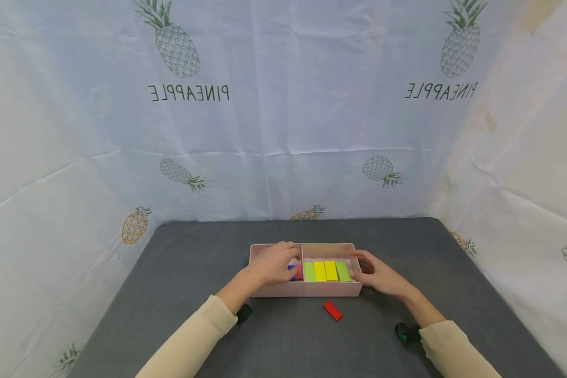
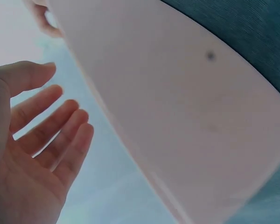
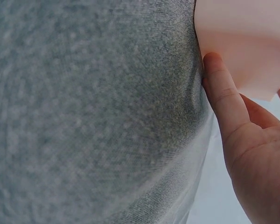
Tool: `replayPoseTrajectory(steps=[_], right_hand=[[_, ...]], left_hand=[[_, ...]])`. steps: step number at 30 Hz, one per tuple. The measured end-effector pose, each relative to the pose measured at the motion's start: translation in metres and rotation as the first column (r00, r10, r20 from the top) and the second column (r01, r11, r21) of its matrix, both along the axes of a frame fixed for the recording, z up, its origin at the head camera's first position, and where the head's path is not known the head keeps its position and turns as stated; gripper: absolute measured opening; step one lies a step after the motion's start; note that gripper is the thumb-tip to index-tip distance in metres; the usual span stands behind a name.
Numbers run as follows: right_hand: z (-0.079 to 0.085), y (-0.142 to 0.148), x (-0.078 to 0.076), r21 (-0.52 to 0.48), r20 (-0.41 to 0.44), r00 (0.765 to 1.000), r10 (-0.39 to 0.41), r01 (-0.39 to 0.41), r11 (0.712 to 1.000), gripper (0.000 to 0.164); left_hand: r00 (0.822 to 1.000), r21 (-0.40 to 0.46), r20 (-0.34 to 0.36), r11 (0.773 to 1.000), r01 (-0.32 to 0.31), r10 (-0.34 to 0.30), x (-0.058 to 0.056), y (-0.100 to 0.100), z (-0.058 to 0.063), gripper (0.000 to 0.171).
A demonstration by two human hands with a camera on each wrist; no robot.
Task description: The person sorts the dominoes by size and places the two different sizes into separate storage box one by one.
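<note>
A pink two-compartment box [image 1: 307,290] sits on the dark table. My left hand [image 1: 275,263] is over its left compartment, fingers loosely bent and apart, nothing between them; in the left wrist view the palm and fingertips show beside the front wall [image 2: 177,112]. Partly hidden under that hand are a blue block [image 1: 291,273] and a red block [image 1: 299,272]. At the box's right end is my right hand [image 1: 380,274], thumb and fingers spread apart at the rim. Two yellow blocks [image 1: 319,271] stand between two green blocks [image 1: 343,271] in the right compartment.
A red block [image 1: 332,311] lies on the table [image 1: 283,341] in front of the box. Pale pineapple-print cloth [image 1: 283,115] hangs behind the table and along both sides. Dark wrist devices [image 1: 407,333] sit close to the sleeves.
</note>
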State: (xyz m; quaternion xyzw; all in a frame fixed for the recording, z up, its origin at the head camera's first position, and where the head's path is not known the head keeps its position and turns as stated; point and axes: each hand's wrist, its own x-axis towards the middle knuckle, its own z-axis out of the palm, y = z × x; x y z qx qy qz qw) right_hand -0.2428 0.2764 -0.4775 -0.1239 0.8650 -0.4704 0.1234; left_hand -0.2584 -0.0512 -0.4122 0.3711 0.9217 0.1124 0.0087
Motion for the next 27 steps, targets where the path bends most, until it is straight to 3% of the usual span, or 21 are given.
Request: replayPoseTrajectory(steps=[5,9,13,20,27], right_hand=[[0.000,0.001,0.001,0.003,-0.002,1.000,0.002,-0.002,1.000,0.068],[-0.001,0.001,0.001,-0.001,-0.001,1.000,0.000,0.000,1.000,0.069],[-0.001,0.000,0.001,-0.012,0.001,1.000,0.002,-0.002,1.000,0.069],[-0.002,0.001,0.002,-0.037,-0.011,1.000,0.017,-0.018,0.999,0.068],[-0.002,0.000,0.002,-0.039,-0.015,1.000,0.013,-0.014,0.999,0.069]], left_hand=[[0.993,0.020,-0.082,0.996,0.084,-0.082,0.014,0.011,0.009,0.022],[0.979,-0.006,-0.159,0.992,0.130,-0.129,0.024,0.020,0.010,0.024],[0.965,-0.030,-0.188,0.983,0.179,-0.181,0.036,0.029,0.008,0.027],[0.934,-0.071,-0.215,0.958,0.277,-0.286,0.054,0.046,-0.005,0.027],[0.938,-0.143,-0.158,0.947,0.287,-0.308,0.064,0.058,-0.026,0.035]])
